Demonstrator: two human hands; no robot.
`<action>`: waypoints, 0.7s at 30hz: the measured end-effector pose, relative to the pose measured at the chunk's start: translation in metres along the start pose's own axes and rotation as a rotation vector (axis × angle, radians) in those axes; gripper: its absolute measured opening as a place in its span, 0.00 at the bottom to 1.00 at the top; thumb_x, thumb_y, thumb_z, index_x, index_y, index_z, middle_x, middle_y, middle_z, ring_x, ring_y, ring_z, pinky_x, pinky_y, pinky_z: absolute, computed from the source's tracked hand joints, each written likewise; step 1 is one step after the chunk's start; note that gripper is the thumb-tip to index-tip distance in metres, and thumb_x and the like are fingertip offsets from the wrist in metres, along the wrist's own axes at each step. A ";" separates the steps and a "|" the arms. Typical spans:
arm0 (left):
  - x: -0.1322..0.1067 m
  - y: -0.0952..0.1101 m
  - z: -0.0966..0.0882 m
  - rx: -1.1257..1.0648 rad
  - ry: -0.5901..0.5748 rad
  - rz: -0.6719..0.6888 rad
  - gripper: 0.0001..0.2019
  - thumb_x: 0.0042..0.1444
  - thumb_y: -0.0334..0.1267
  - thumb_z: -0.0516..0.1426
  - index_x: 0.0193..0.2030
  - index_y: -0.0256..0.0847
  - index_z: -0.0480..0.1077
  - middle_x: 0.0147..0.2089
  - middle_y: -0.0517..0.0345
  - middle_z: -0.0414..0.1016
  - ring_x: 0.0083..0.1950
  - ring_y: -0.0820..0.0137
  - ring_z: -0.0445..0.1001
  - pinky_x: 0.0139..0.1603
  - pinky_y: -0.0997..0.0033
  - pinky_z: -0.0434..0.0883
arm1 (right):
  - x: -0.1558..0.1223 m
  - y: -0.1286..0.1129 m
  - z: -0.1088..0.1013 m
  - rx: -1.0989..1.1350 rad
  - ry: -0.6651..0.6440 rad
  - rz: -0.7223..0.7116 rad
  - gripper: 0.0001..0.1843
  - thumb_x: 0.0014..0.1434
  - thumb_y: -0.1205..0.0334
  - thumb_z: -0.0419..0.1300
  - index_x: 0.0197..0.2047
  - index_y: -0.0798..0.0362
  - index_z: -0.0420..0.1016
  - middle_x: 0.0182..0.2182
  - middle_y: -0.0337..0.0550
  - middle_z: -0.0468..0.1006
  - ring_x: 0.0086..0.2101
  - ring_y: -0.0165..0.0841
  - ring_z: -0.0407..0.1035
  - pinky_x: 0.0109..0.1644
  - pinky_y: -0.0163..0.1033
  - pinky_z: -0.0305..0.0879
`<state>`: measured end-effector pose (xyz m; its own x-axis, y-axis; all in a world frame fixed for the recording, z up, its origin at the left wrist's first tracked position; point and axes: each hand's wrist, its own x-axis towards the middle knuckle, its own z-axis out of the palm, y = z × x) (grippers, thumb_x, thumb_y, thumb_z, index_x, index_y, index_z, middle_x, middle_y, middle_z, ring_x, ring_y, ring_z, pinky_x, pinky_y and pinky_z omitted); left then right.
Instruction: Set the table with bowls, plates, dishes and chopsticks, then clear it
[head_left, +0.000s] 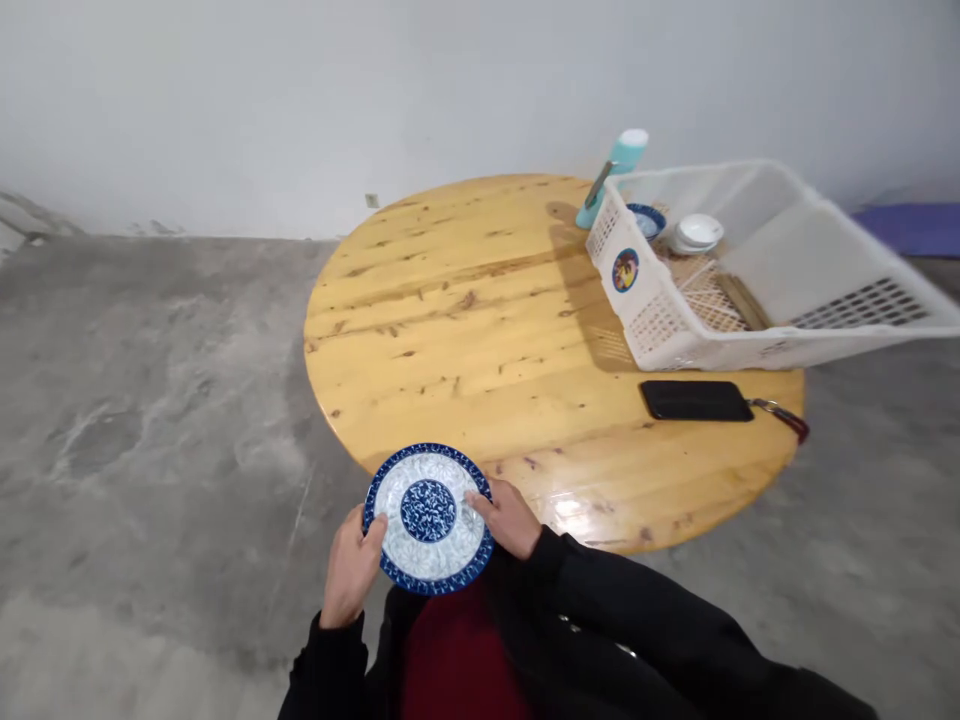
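Note:
A round plate (466,540) with a dark blue patterned rim, a pale ring and a blue patterned centre is tilted up toward me in front of my body. My left hand (352,565) grips its left edge, thumb on the upper face. On the right edge, my right hand (511,518) is closed on it in the same way. The fingers of both hands under the plate are hidden. Just beyond the plate is the near edge of a wooden table (450,350).
A white plastic basket (660,320) on the table's right side holds white bowls (697,232), a blue-rimmed dish (646,220) and thin sticks. Behind its left corner stands a turquoise bottle (628,152). A black phone (697,400) with a red strap (791,422) lies nearer me.

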<state>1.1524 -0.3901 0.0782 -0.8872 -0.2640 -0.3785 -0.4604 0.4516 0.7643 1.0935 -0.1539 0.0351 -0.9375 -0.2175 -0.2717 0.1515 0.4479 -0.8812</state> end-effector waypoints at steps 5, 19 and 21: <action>0.068 0.019 -0.018 0.049 -0.083 0.090 0.21 0.54 0.50 0.53 0.44 0.36 0.75 0.42 0.48 0.80 0.49 0.54 0.75 0.49 0.60 0.70 | 0.035 -0.014 0.007 -0.026 0.142 0.036 0.15 0.56 0.53 0.51 0.27 0.54 0.71 0.27 0.48 0.79 0.32 0.41 0.72 0.37 0.40 0.64; 0.333 0.131 0.024 0.221 -0.535 0.408 0.10 0.56 0.42 0.54 0.34 0.37 0.71 0.33 0.54 0.75 0.38 0.62 0.72 0.41 0.67 0.67 | 0.188 -0.009 -0.009 0.173 0.687 0.424 0.19 0.48 0.45 0.55 0.23 0.54 0.68 0.21 0.43 0.72 0.29 0.38 0.67 0.33 0.39 0.62; 0.372 0.151 0.035 0.239 -0.550 0.446 0.09 0.56 0.40 0.54 0.33 0.37 0.70 0.33 0.53 0.74 0.38 0.63 0.71 0.41 0.67 0.66 | 0.220 -0.008 -0.013 0.208 0.758 0.459 0.19 0.48 0.46 0.56 0.24 0.55 0.70 0.22 0.43 0.73 0.30 0.38 0.67 0.33 0.39 0.64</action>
<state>0.7515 -0.3907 0.0347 -0.8499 0.4236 -0.3134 0.0083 0.6056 0.7957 0.8819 -0.1940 -0.0123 -0.7150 0.6048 -0.3507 0.5452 0.1684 -0.8212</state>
